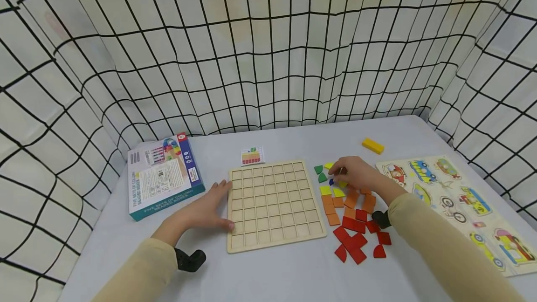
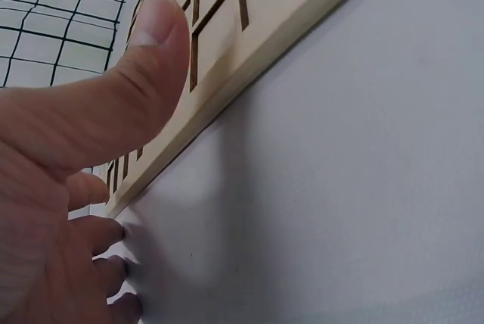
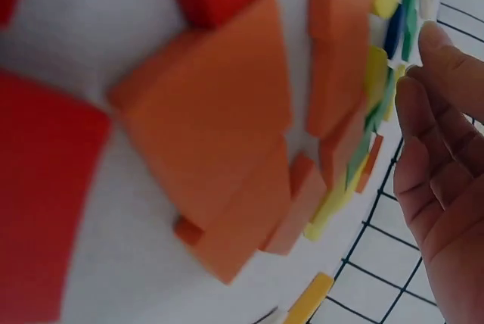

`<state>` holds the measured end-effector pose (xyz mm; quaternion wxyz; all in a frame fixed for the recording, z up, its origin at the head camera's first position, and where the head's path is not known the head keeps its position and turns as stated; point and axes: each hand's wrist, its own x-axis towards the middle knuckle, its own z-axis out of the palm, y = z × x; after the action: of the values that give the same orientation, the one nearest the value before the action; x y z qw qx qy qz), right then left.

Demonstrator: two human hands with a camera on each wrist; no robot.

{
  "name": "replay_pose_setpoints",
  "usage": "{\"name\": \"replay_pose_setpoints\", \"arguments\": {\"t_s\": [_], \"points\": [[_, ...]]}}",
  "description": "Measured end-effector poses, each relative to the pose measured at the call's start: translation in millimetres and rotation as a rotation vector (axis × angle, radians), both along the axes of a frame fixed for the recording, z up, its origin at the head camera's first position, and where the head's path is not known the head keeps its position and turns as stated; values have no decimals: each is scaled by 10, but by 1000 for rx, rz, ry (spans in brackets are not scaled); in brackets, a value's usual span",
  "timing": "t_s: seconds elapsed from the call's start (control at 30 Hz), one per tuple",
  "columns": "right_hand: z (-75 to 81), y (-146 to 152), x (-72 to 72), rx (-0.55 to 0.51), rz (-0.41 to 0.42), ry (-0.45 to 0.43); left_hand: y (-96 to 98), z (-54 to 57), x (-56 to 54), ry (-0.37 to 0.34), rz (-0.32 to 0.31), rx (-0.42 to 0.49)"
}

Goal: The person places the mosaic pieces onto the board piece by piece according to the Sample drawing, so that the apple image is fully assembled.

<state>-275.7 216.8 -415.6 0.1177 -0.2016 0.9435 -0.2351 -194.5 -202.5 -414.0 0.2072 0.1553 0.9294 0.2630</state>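
A square wooden grid board lies in the middle of the table, its squares bare. Beside its left edge is my left hand, fingers stretched along the edge and thumb over the near-left border. My right hand is bent over the far end of a group of flat coloured pieces. Its thumb and fingers come close together; whether they pinch a piece is hidden. Around it lie yellow pieces, green pieces and a dark blue piece. Nearer are orange pieces and red pieces.
At left lies a printed box. A small picture card sits behind the board. At right are a yellow block and a vehicle picture board partly under my right forearm. Black netting borders the table.
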Motion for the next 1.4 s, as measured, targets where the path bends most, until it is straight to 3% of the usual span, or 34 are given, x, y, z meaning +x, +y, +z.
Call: {"name": "replay_pose_setpoints", "arguments": {"t_s": [0.3,0.7,0.83,0.97,1.17,1.27,1.4], "points": [[-8,-130,18,99,14,22,-39,0,-19,41,-45,-39],[-24,-180,54,123,1,-3,-46,-41,2,27,-35,-72],[-8,-207,53,42,9,19,-68,-63,-17,26,-36,-76],[17,-310,26,-132,31,39,-85,-64,-21,24,-34,-57],[-2,-668,-55,-366,40,-132,-99,-76,-2,29,-24,-35],[-21,-889,-106,-400,42,-184,-92,-90,-8,28,-25,-36],[-35,-1188,-175,-358,32,-157,-66,-101,-23,19,-30,-40]]}}
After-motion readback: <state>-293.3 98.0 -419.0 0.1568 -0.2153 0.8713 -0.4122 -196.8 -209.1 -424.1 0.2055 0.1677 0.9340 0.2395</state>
